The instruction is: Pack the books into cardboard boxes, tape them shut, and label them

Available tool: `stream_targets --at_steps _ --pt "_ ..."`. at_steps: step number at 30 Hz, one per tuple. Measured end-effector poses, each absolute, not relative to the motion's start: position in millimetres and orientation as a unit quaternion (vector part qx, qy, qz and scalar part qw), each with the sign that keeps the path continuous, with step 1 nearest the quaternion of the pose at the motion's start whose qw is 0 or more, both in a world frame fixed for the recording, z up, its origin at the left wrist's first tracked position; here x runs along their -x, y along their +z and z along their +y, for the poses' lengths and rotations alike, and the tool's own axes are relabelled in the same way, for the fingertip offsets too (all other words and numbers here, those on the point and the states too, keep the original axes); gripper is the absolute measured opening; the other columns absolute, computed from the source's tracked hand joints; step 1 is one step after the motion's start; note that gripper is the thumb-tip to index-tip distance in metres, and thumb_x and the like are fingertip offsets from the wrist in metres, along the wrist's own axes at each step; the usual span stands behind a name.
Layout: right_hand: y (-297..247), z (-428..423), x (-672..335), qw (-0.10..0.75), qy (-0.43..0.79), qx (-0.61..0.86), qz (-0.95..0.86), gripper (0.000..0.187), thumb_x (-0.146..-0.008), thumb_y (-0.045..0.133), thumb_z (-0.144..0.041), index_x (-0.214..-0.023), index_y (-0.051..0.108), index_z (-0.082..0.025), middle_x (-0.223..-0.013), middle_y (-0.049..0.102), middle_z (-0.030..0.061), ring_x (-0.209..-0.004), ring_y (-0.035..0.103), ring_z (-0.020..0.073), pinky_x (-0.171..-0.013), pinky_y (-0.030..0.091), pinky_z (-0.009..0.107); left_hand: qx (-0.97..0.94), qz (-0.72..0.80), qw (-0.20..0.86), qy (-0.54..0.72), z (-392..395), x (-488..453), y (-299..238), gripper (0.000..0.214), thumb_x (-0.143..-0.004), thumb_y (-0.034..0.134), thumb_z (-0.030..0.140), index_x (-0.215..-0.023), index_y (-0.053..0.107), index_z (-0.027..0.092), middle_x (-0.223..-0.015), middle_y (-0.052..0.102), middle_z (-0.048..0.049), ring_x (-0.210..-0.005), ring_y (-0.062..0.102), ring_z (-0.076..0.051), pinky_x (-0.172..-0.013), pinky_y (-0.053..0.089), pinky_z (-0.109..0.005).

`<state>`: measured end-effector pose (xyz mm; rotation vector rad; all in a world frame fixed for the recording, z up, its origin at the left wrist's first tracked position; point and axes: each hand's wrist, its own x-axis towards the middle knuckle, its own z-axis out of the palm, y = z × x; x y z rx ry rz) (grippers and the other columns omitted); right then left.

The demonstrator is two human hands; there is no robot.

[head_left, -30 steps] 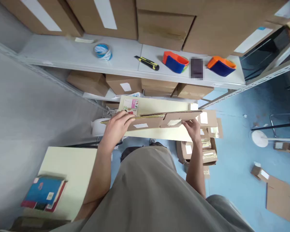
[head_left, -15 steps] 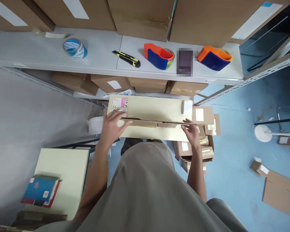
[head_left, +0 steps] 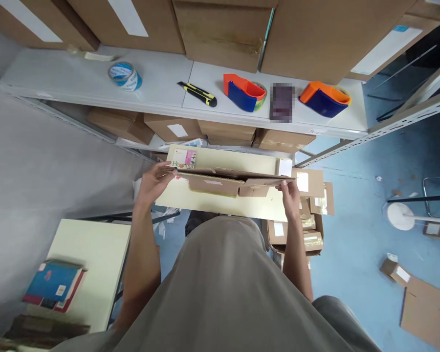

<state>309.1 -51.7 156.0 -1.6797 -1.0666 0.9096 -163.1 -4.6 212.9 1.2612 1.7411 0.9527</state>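
I hold a flattened brown cardboard box (head_left: 223, 182) level above a pale yellow table (head_left: 220, 205). My left hand (head_left: 153, 180) is closed on the box's left end, thumb on top. Over at the box's right end, my right hand (head_left: 290, 193) pinches the edge. The box's flaps hang slightly apart, and white labels show on its underside. A book with a pink and white cover (head_left: 184, 159) lies on the table's far left corner, just beyond my left hand.
A grey shelf (head_left: 161, 95) ahead carries a blue tape roll (head_left: 125, 77), a yellow-black utility knife (head_left: 198, 94) and two orange-blue tape dispensers (head_left: 245, 92). Large cartons stand behind. More boxes sit under the table's right side (head_left: 300, 230). Books (head_left: 53, 286) lie on a second table at left.
The box has tipped from edge-on to slightly opened, flaps parting. My left hand slid from on top of the box to gripping its left end. The view shifted a little.
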Motion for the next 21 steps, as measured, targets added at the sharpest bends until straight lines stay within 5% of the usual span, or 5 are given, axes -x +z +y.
stream_targets --at_steps 4,10,15,21 --pt "173 -46 -303 0.452 0.35 0.689 -0.445 0.06 -0.094 0.055 -0.082 -0.103 0.065 -0.024 -0.089 0.067 0.0046 -0.089 0.065 0.0242 -0.088 0.056 0.043 -0.529 0.709 0.343 0.316 -9 172 232 0.05 -0.078 0.077 0.045 -0.123 0.077 0.022 -0.113 0.082 -0.0077 -0.105 0.076 -0.028 -0.095 0.059 -0.037" --pt "198 -33 -290 0.436 0.401 0.665 -0.455 0.071 -0.091 0.065 -0.073 -0.142 0.06 -0.024 -0.131 0.07 0.0113 -0.118 0.064 0.0295 -0.105 0.053 0.047 -0.562 0.768 0.276 0.133 -18 165 259 0.033 -0.08 0.07 0.042 -0.107 0.082 0.028 -0.107 0.084 -0.0034 -0.099 0.077 -0.03 -0.089 0.055 -0.037" --pt "203 -29 -281 0.394 0.418 0.669 -0.47 0.052 -0.094 0.06 -0.06 -0.132 0.064 -0.025 -0.129 0.073 0.01 -0.114 0.066 0.0297 -0.105 0.053 0.05 -0.589 0.776 0.204 0.099 -28 149 260 0.027 -0.085 0.067 0.052 -0.084 0.079 0.028 -0.088 0.081 -0.0048 -0.091 0.075 -0.031 -0.078 0.05 -0.035" --pt "232 -57 -270 0.259 0.334 0.737 -0.527 0.032 -0.095 0.059 -0.052 -0.106 0.068 -0.023 -0.101 0.079 0.0089 -0.067 0.068 0.0234 -0.071 0.051 0.038 -0.573 0.784 0.129 0.203 -46 136 257 0.027 -0.084 0.072 0.054 -0.078 0.08 0.029 -0.068 0.074 -0.0032 -0.075 0.071 -0.031 -0.069 0.046 -0.036"
